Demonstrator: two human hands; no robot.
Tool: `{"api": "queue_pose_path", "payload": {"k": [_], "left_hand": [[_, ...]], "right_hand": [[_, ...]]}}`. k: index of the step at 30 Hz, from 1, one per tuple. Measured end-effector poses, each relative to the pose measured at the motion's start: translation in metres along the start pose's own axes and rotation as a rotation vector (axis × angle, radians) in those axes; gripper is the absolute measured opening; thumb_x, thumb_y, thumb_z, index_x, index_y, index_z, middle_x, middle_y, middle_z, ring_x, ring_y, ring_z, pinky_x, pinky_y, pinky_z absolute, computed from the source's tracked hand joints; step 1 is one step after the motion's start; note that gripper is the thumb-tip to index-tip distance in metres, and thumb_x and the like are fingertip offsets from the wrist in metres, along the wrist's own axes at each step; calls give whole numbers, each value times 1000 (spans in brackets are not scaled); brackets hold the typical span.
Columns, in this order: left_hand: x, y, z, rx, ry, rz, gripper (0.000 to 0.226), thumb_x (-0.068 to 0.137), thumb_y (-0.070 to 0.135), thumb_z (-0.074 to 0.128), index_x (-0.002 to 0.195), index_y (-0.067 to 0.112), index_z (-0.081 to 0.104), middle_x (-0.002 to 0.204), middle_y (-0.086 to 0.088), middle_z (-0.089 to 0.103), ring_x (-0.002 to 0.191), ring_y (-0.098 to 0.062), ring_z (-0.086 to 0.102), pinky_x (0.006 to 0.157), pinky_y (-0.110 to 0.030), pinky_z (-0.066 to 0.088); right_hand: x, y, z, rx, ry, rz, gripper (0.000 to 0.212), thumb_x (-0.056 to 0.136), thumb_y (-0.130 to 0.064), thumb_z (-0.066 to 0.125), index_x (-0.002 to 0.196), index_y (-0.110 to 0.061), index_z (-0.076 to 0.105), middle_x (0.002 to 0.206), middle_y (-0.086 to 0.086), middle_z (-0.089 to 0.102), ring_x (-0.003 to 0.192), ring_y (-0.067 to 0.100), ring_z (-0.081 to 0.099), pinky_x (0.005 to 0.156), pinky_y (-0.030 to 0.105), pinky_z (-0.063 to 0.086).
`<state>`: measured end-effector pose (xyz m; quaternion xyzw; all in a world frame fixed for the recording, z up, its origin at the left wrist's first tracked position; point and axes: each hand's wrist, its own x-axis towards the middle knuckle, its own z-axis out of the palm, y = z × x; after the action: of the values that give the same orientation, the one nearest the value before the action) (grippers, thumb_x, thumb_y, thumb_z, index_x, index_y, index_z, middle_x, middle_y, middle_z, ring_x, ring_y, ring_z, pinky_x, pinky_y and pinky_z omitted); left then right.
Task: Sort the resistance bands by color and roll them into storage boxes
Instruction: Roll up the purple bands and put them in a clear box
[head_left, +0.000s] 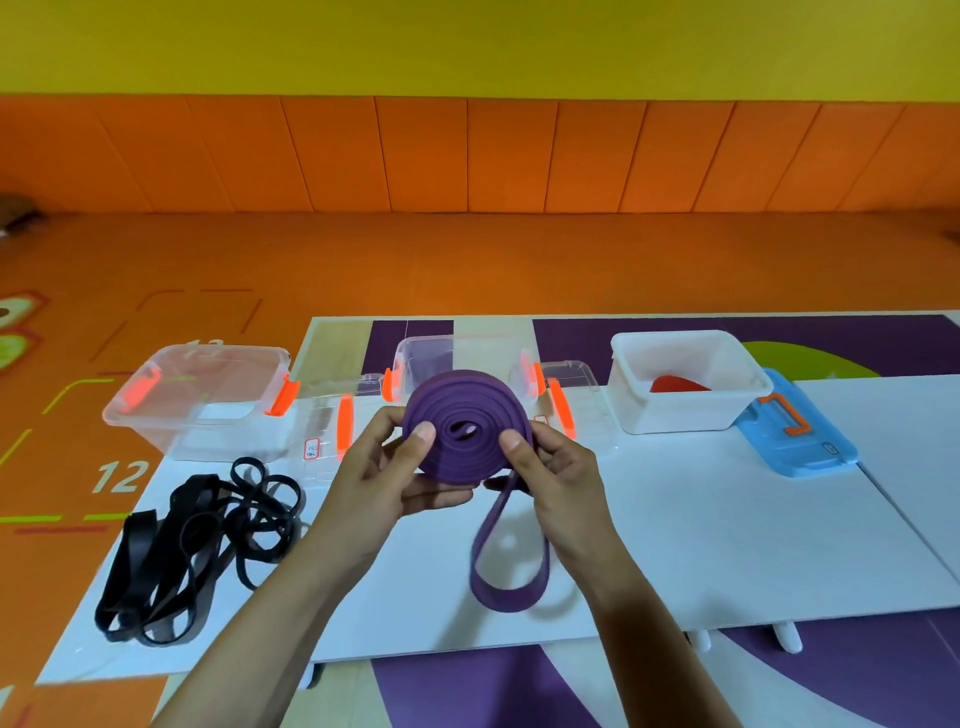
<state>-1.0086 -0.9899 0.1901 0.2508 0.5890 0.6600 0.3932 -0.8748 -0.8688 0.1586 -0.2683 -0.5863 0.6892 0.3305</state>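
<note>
A purple resistance band is wound into a flat coil and held up above the white board. My left hand grips the coil's left side, thumb on its face and fingers underneath. My right hand pinches the right side. A loose loop of the same band hangs down below the coil to the board. Black bands lie tangled at the board's left end. A clear box stands at the back left, a second clear box behind the coil, and a white box holds a red band.
Two clear lids with orange clips lie flat beside the middle box. A blue lid rests right of the white box. The white board lies on an orange and purple floor, with an orange padded wall behind.
</note>
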Motion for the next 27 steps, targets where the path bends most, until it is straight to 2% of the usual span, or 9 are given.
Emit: {"api": "queue_pose_path", "payload": {"k": [2,5,7,9,12,15,19,24,27], "left_hand": [[2,2,-8,106,-10,-58,24,99,25,60,114,7,59,109,-18,73,82,-46,75,79,-55,62],[5,10,-32,424,-53,-37,20,96,35,68,99,15,70,100,0,72,73,-35,75,71,-53,62],[5,18,-42,535,-47,18,13,94,38,70,96,26,73,98,9,71,69,-31,72,63,-45,59],[5,24,-47,644,-92,49,14,93,40,70,106,33,70,102,11,71,65,-28,68,58,-37,55],[4,28,-44,725,-236,32,20,90,39,74,108,34,69,98,8,72,62,-34,65,55,-41,54],[2,24,-42,666,-219,72,10,93,30,73,101,26,69,93,6,73,60,-38,65,52,-41,54],[1,16,-34,476,-79,136,15,95,25,68,103,13,63,92,0,73,56,-39,66,53,-41,58],[4,5,-23,264,45,131,30,89,33,64,105,10,55,97,-8,69,54,-41,68,57,-48,61],[1,-9,-10,156,31,43,25,96,24,60,111,7,49,110,-18,67,63,-43,72,64,-49,63]], "right_hand": [[1,-2,-3,-89,17,1,15,97,-23,66,105,-16,77,82,-5,73,71,14,63,66,28,59],[1,-5,-12,-233,-38,21,11,96,-22,69,103,-23,78,73,-9,70,57,6,50,58,21,48],[-1,-10,-14,-264,-127,20,10,94,-18,71,102,-18,78,75,-9,72,57,1,52,58,17,44],[-2,-14,-12,-282,-227,15,11,93,-12,72,103,-10,78,76,-11,74,61,-1,60,59,9,43],[-3,-15,-9,-269,-288,18,12,92,-8,73,102,-5,77,74,-11,74,61,-1,62,57,7,43],[-3,-16,-7,-258,-225,28,9,92,-10,73,99,-6,77,71,-11,73,54,-1,58,55,9,42],[1,-12,-10,-269,-121,28,12,96,-23,68,104,-18,76,78,-6,74,51,9,48,55,26,46],[-2,-4,6,-206,-8,14,12,99,-25,63,102,-19,74,74,-4,71,51,11,52,54,22,46],[0,0,9,-178,98,28,15,100,-29,62,101,-20,74,73,-7,67,54,14,51,55,19,47]]}}
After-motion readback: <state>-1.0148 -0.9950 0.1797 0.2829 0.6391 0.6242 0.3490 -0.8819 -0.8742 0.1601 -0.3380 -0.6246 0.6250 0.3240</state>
